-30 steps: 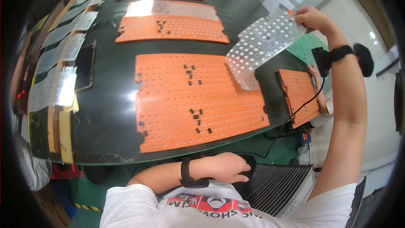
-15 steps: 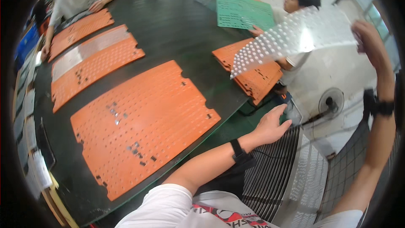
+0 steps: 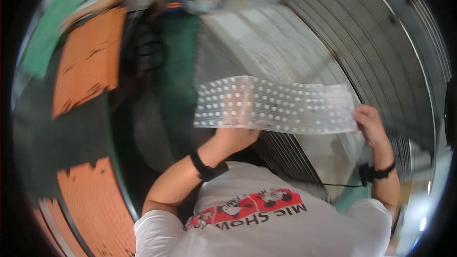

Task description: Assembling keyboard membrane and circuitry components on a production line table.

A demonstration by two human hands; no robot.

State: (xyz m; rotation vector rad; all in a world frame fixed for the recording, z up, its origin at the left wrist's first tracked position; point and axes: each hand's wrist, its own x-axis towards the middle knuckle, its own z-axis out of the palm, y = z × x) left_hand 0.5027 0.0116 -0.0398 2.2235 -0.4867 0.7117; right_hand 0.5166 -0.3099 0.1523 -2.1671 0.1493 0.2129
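My right grip (image 3: pixel 370 123) is pinched on the right end of the clear, dotted sheet (image 3: pixel 281 107), held up in front of my chest. My left grip (image 3: pixel 235 137) is unclosed, fingers stretched out behind the sheet's left part and showing through it; I cannot tell whether they touch it.

As far as shows, the sheet is off the worktop (image 3: pixel 62 135) and set down nowhere. On the worktop, to my left, one orange board (image 3: pixel 95 204) lies near and another (image 3: pixel 88 57) far, with no clear sheet that I can make out on either, though blur hides detail.

The worktop's edge runs well left of the sheet, leaving a gap between. Beyond the sheet, a pale ribbed surface (image 3: pixel 266 38) spreads; a black cable (image 3: pixel 333 184) hangs near my right wrist.
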